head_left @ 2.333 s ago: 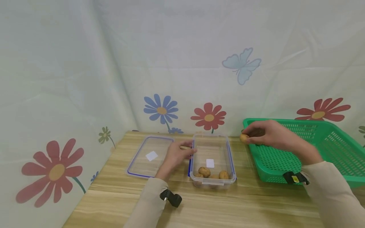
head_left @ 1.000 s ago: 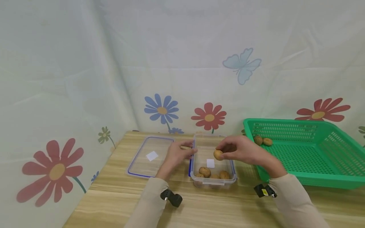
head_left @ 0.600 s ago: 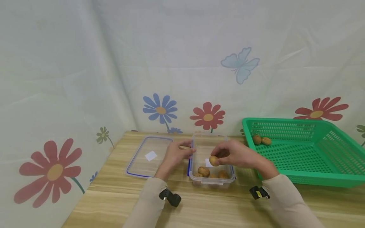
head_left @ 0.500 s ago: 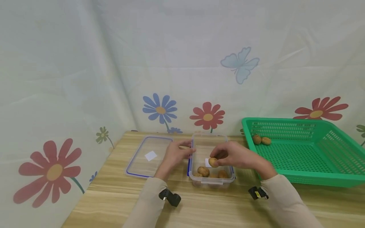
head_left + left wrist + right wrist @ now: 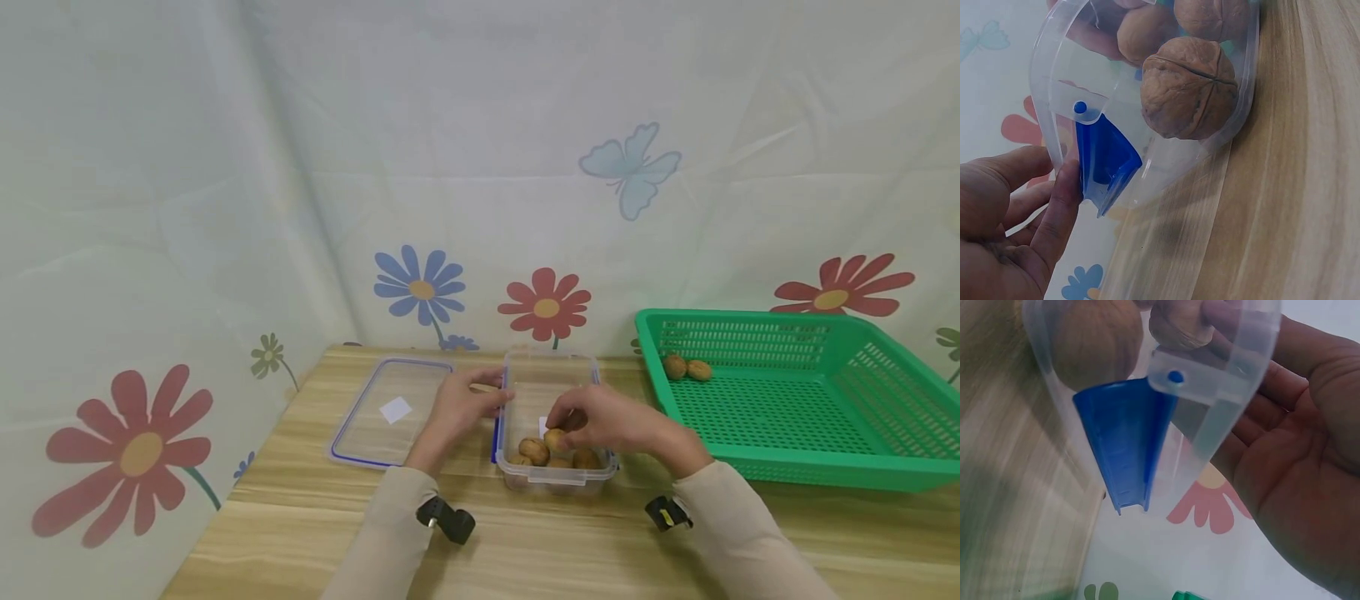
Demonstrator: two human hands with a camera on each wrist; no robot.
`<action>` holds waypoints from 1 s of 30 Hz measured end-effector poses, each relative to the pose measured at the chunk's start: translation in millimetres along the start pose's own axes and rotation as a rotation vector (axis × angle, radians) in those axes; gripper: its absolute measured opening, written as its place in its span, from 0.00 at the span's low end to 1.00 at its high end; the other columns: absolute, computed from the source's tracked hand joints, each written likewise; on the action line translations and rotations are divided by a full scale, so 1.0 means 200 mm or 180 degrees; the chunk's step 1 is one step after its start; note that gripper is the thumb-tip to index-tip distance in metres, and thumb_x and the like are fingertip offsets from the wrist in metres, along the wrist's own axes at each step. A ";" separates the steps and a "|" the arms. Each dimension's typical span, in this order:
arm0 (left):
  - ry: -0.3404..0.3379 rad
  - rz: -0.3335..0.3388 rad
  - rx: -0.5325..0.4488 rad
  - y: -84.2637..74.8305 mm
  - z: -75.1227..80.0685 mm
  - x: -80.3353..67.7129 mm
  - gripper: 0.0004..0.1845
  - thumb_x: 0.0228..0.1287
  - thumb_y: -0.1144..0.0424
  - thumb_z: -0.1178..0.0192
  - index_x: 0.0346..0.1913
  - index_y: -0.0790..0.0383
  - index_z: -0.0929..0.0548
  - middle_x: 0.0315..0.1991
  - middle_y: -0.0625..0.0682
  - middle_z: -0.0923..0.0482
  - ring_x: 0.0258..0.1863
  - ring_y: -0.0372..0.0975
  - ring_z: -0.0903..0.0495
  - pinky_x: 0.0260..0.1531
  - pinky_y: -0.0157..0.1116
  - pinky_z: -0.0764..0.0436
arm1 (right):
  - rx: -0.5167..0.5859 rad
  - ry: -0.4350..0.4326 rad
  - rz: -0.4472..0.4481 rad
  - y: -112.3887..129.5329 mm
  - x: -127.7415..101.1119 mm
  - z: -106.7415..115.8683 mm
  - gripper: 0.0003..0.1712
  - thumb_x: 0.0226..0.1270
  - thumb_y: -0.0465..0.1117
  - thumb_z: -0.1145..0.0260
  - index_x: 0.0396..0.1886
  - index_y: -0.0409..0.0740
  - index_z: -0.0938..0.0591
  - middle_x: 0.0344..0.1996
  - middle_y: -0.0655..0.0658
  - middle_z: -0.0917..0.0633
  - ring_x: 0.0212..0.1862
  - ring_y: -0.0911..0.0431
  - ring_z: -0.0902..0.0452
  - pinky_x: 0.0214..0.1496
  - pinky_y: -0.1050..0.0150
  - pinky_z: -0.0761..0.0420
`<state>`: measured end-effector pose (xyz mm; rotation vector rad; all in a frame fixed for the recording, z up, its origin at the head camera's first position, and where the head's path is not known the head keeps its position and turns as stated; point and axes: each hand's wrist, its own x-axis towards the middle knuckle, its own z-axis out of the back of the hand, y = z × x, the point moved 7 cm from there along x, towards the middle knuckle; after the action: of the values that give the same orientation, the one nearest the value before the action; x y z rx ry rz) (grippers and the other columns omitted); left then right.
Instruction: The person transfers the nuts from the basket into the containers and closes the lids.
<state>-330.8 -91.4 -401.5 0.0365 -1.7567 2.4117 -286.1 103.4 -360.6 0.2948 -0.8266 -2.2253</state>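
Observation:
A clear plastic food container (image 5: 555, 477) with blue latches stands on the table, several walnuts (image 5: 534, 452) in its near end. My left hand (image 5: 459, 410) holds its left wall at the rim; in the left wrist view its fingers lie beside a lowered blue latch (image 5: 1107, 159). Inside the container, low over the other nuts, my right hand (image 5: 611, 421) pinches one walnut (image 5: 555, 439) between thumb and fingers. Through the wall in the right wrist view, that walnut (image 5: 1179, 324) shows at the fingertips. Part of a white label in the container is hidden behind the right hand.
The clear lid (image 5: 367, 417) with its blue seal lies flat to the left, partly behind the left hand. On the right stands a green plastic basket (image 5: 825, 468), two walnuts (image 5: 687, 368) in its far left corner. A flowered cloth (image 5: 480, 167) hangs behind the table.
My right hand has carried a walnut from the green basket's left edge leftward over the container, then down inside it toward the near end. The left hand has stayed at the container's left wall.

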 end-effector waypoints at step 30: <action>-0.0039 0.0002 -0.0054 0.00 0.00 0.00 0.24 0.67 0.67 0.26 0.64 0.68 0.15 0.53 0.62 0.13 0.36 0.49 0.09 0.39 0.41 0.08 | -0.0491 0.0095 0.0119 -0.03 0.04 -0.06 0.06 0.67 0.32 0.23 0.43 0.40 0.11 0.38 0.52 0.11 0.39 0.63 0.17 0.47 0.66 0.13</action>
<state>-330.6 -91.4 -400.7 0.0487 -1.7827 2.4017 -289.7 94.3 -373.3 0.2356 -0.6353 -2.2295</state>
